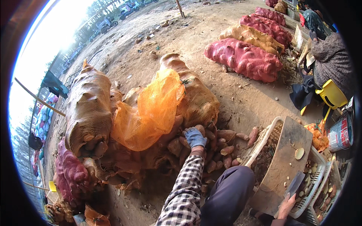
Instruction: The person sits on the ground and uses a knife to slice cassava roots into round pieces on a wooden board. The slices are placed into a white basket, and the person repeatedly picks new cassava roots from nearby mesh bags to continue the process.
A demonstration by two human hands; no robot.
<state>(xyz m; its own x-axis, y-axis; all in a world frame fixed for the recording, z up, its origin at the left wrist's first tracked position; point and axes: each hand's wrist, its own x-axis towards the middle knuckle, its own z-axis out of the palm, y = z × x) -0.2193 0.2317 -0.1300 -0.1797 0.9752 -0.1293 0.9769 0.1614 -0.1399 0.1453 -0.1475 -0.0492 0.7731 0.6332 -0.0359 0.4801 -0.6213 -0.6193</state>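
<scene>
My left hand, in a blue-grey work glove, reaches into a heap of sweet potatoes at the mouth of a mesh sack. Its fingers touch a rounded root; whether they close around it cannot be seen. My bare right hand grips a broad-bladed knife low at the right. The blade lies over a worn wooden board, which spans the plastic crates. A pale cut slice and small scraps rest on that board.
An empty orange mesh bag drapes over filled sacks. Slices fill part of a crate at right. Beyond stand a bucket, a yellow plastic stool and a seated person. Red sacks lie farther back.
</scene>
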